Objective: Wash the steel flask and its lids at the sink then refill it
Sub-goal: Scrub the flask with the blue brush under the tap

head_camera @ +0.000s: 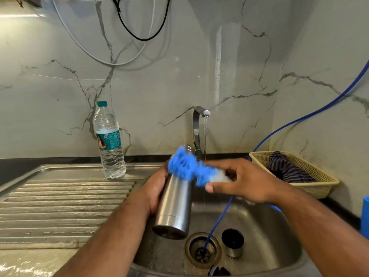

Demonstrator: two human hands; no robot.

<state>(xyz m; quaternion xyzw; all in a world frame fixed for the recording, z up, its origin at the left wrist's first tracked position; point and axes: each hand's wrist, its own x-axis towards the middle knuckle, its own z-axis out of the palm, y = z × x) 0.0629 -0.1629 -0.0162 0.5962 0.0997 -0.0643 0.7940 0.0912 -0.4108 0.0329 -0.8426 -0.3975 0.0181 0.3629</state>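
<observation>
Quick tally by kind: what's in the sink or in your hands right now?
Flask: 1, held in the left hand
Scrubber: 1, held in the right hand
Lids: 2, a steel cup and a dark one cut off by the frame edge
Hose: 1, running into the drain
Total: 5

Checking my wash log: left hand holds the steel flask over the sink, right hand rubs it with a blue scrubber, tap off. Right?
Not the tap: the head view shows a thin stream running from it into the sink. The rest holds: left hand on the steel flask, right hand rubbing it with the blue scrubber.
</observation>
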